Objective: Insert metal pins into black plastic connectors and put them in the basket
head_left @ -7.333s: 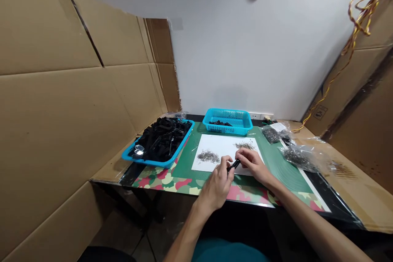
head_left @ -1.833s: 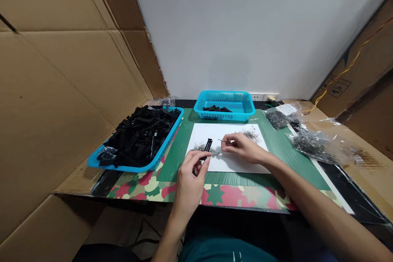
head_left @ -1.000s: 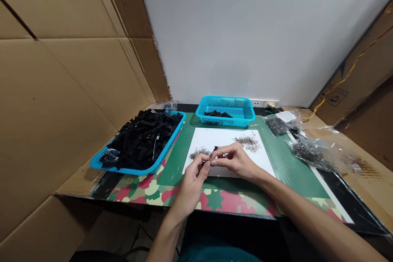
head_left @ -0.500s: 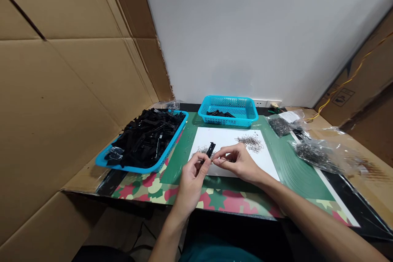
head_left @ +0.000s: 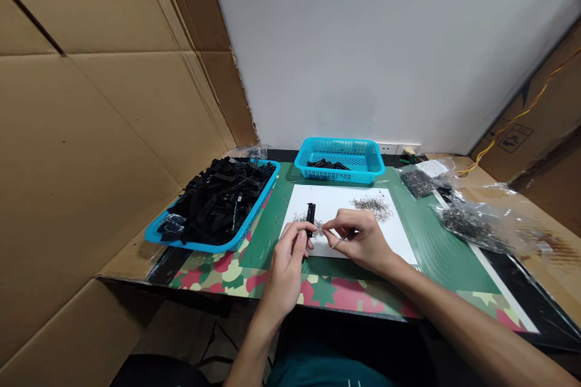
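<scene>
A white sheet (head_left: 333, 199) lay on a green mat (head_left: 445, 245), with a pale wall (head_left: 363, 42) beyond it and a cardboard panel (head_left: 113, 133) to its left. Above the sheet's near-left part, the left hand (head_left: 285, 254) pinched a black plastic part (head_left: 311, 213); the right hand (head_left: 361, 239), over the sheet's middle, had its fingers closed around a thin metal rod (head_left: 338, 242). Half a second earlier, the part leaned further right and the rod was barely visible.
</scene>
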A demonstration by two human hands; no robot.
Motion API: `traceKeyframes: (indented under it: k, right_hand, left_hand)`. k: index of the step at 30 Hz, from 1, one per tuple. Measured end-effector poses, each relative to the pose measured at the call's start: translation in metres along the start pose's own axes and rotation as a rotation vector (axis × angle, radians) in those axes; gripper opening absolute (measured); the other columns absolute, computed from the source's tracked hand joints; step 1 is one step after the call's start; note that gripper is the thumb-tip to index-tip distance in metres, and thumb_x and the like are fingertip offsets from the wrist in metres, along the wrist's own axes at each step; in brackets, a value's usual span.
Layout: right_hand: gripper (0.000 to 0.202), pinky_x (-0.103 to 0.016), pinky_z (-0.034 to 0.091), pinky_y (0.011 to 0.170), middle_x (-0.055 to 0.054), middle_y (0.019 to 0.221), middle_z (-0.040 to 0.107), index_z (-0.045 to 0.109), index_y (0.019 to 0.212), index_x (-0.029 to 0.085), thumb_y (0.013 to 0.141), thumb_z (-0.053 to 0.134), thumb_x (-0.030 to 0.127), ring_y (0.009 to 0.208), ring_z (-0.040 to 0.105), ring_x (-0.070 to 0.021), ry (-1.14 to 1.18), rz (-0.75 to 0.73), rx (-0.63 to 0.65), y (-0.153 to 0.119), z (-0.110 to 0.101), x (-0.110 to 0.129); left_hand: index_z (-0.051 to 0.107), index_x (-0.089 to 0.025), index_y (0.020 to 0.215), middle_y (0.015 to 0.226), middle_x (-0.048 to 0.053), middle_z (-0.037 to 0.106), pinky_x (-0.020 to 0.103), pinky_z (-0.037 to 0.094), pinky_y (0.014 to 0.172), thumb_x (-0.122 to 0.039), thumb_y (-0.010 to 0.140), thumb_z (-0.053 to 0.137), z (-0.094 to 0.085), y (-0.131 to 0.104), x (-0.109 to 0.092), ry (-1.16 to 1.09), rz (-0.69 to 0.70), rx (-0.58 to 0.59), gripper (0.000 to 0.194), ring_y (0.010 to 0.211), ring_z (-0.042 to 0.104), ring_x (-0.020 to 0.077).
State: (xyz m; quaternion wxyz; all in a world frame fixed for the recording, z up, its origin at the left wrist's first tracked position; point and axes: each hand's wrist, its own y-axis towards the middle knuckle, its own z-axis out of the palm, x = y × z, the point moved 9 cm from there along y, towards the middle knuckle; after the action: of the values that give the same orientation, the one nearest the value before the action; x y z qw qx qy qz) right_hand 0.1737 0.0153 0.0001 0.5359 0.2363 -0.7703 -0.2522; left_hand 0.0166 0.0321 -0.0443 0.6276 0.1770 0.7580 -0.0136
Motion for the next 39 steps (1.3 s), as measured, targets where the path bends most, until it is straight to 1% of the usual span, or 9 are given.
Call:
traceKeyframes:
  k: [3,7,12,20,25,29,33,37,39]
  right_hand:
    - [0.017,-0.022,0.032,0.05,0.002,0.062,0.054,0.079,0.084,0.015,0.089,0.064,0.008,0.052,0.044,-0.0084,-0.129,-0.182,0.002,-0.006,0.003,0.016]
    - [0.019,-0.022,0.032,0.05,0.002,0.062,0.057,0.076,0.082,0.016,0.091,0.062,0.007,0.052,0.045,-0.0084,-0.185,-0.265,0.011,-0.01,0.008,0.021]
    - [0.02,-0.023,0.03,0.049,0.003,0.062,0.057,0.076,0.083,0.017,0.094,0.061,0.007,0.051,0.044,-0.0082,-0.278,-0.354,0.006,-0.015,0.012,0.024]
    - [0.02,-0.024,0.03,0.049,0.003,0.061,0.058,0.074,0.085,0.017,0.096,0.06,0.007,0.05,0.043,-0.0078,-0.29,-0.374,0.035,-0.017,0.015,0.025]
    - [0.023,-0.025,0.033,0.05,0.001,0.061,0.061,0.076,0.087,0.019,0.098,0.057,0.013,0.05,0.047,-0.0095,-0.248,-0.306,0.099,-0.017,0.018,0.017]
    - [0.024,-0.025,0.035,0.051,0.0,0.062,0.062,0.076,0.084,0.019,0.1,0.058,0.016,0.051,0.048,-0.0104,-0.183,-0.241,0.138,-0.017,0.021,0.013]
    - [0.024,-0.024,0.034,0.051,-0.001,0.064,0.063,0.076,0.084,0.017,0.101,0.059,0.016,0.052,0.05,-0.0101,-0.191,-0.241,0.145,-0.015,0.022,0.016]
    - [0.018,-0.023,0.036,0.053,-0.003,0.074,0.07,0.079,0.098,0.017,0.103,0.061,0.018,0.056,0.055,-0.0098,-0.247,-0.271,0.111,-0.012,0.014,0.017]
    - [0.018,-0.023,0.038,0.055,-0.004,0.079,0.072,0.079,0.104,0.018,0.104,0.061,0.02,0.058,0.057,-0.0102,-0.274,-0.27,0.118,-0.01,0.01,0.017]
  left_hand:
    - [0.059,-0.023,0.12,0.104,0.002,0.059,0.025,0.048,0.079,-0.042,0.105,0.055,-0.001,0.0,0.003,-0.082,0.005,-0.032,0.025,0.084,0.058,0.013]
    - [0.056,-0.025,0.126,0.115,0.004,0.062,0.023,0.053,0.079,-0.038,0.101,0.064,-0.005,0.001,0.001,-0.226,0.032,-0.08,0.03,0.093,0.064,0.0137]
    - [0.063,-0.02,0.133,0.129,0.012,0.069,0.025,0.058,0.084,-0.036,0.094,0.074,-0.007,0.003,0.007,-0.281,-0.018,-0.07,0.044,0.118,0.066,0.0227]
    - [0.076,-0.015,0.123,0.125,0.014,0.075,0.034,0.064,0.091,-0.042,0.087,0.08,-0.01,0.002,0.008,-0.218,-0.05,-0.073,0.044,0.109,0.074,0.0266]
    - [0.079,-0.017,0.122,0.131,0.013,0.073,0.039,0.059,0.106,-0.041,0.09,0.077,-0.011,0.001,0.005,-0.161,-0.023,-0.056,0.04,0.122,0.07,0.0284]
    - [0.078,-0.019,0.124,0.13,0.012,0.073,0.039,0.057,0.106,-0.041,0.095,0.072,-0.009,0.002,0.004,-0.121,0.005,-0.01,0.037,0.125,0.067,0.0281]
    - [0.077,-0.021,0.128,0.127,0.012,0.073,0.036,0.056,0.102,-0.041,0.098,0.068,-0.007,0.003,0.001,-0.084,0.024,0.021,0.037,0.117,0.067,0.0257]
    - [0.078,-0.02,0.128,0.1,0.009,0.073,0.031,0.055,0.084,-0.048,0.099,0.065,-0.007,0.004,0.002,-0.067,-0.006,0.013,0.042,0.086,0.065,0.0193]
    - [0.078,-0.019,0.127,0.089,0.007,0.069,0.03,0.052,0.078,-0.051,0.101,0.061,-0.009,0.004,0.005,-0.059,-0.021,-0.005,0.045,0.08,0.061,0.018]
